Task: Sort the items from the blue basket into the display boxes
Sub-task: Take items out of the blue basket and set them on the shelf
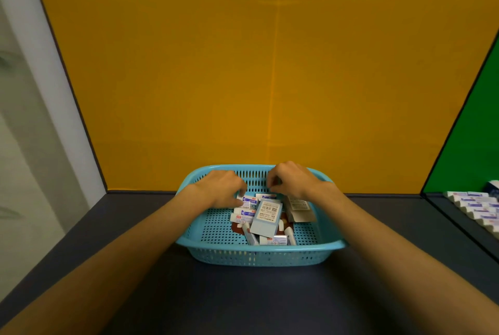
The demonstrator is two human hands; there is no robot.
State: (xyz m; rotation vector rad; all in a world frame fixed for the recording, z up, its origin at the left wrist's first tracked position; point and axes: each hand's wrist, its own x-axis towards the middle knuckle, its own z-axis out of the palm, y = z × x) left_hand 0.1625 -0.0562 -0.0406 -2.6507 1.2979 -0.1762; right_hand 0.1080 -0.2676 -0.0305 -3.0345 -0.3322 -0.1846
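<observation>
Basket: blue basket point(259, 255) sits on the dark table point(189, 297) straight ahead of us, its far rim close to the yellow back wall point(243, 64).
Contents: we see a loose heap of small packets in the middle and far part of the basket — white packets with blue labels point(247, 214), one larger pale blue box point(266, 220) lying tilted on top with its barcode side up, a grey-white box point(297, 209) to the right of it, and a reddish-brown piece point(237, 227) partly buried underneath.
Left hand: our left hand point(222, 189) reaches into the far left of the basket, fingers curled down, pinching a white blue-labelled packet point(249, 201) at the edge of the heap.
Right hand: our right hand point(291, 179) hovers over the far right of the basket, fingers bent with thumb and fingertips drawn together — whether they hold anything, we cannot tell.
Display boxes: at the far right edge a row of white packets point(475, 206) stands lined up below the green panel point(469, 145), well apart from the basket.
</observation>
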